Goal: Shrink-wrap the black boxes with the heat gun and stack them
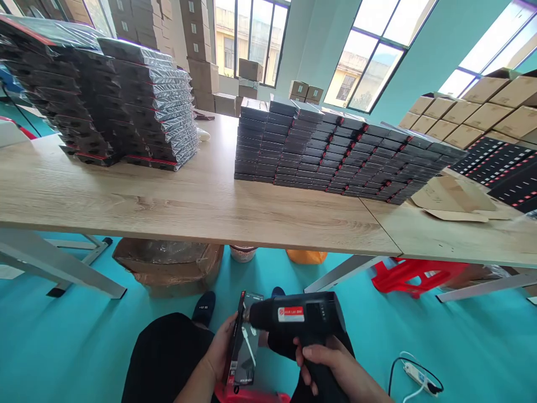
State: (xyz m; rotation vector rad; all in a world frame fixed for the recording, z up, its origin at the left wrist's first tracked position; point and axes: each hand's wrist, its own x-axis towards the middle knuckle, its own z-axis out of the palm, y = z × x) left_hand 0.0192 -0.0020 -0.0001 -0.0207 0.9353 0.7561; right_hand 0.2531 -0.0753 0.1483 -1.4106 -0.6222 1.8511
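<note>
My left hand (220, 347) is closed round the left side of a slim black retail box (245, 352) with a white cable-like item pictured on its front. The box is held tilted above my lap. In my right hand (329, 361) is a black heat gun (300, 313) with a red and white label, my fingers wrapped round its handle. Its nozzle points left at the upper part of the box, very close to it; whether they touch I cannot tell. Part of the box's upper end is hidden behind the nozzle.
A wooden table (188, 207) spans the view ahead. On it stand a tall stack of film-wrapped black boxes (138, 106) and a long row of stacked black boxes (327, 151). Beneath are an open carton (168, 266) and a red stool (415, 277). A power strip (419, 376) lies right.
</note>
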